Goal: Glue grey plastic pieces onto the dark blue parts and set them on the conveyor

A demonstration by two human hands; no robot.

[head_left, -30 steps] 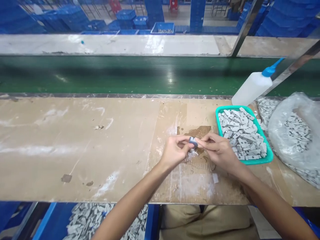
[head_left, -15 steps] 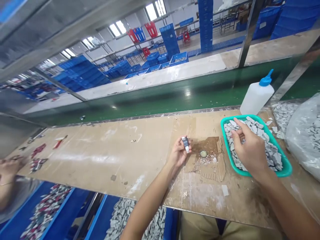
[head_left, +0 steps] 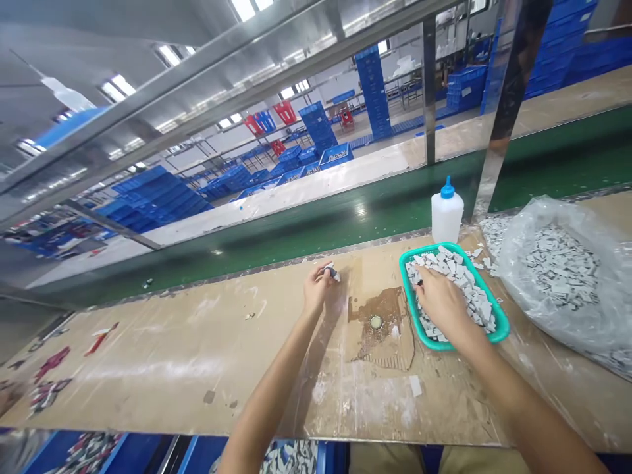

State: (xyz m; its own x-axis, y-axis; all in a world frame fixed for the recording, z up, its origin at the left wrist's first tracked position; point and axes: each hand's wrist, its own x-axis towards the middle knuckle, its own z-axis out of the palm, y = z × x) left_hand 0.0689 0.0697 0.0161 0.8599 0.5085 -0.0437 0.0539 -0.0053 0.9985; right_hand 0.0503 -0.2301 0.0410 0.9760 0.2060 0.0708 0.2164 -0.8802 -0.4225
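My left hand (head_left: 317,288) is closed on a small grey and white piece (head_left: 332,271), held above the board near its far edge. At the right, my right hand (head_left: 442,299) reaches over the green basket (head_left: 502,322) of light grey chips (head_left: 457,266), fingers bent down at the chips on its left side; what its fingertips hold, if anything, is hidden. Between the hands a piece of brown cardboard (head_left: 365,345) lies on the board, with a small round cap (head_left: 376,322) on it.
A white bottle with a blue nozzle (head_left: 447,217) stands behind the basket. A clear bag of chips (head_left: 563,263) lies at the right. Beyond the board runs a green belt (head_left: 296,240). Red pieces (head_left: 52,364) lie at the far left, near a person's hand (head_left: 8,398).
The view has shifted. My left hand has lifted away from the cardboard toward the far edge with its piece. My right hand has lowered to the chips in the basket.
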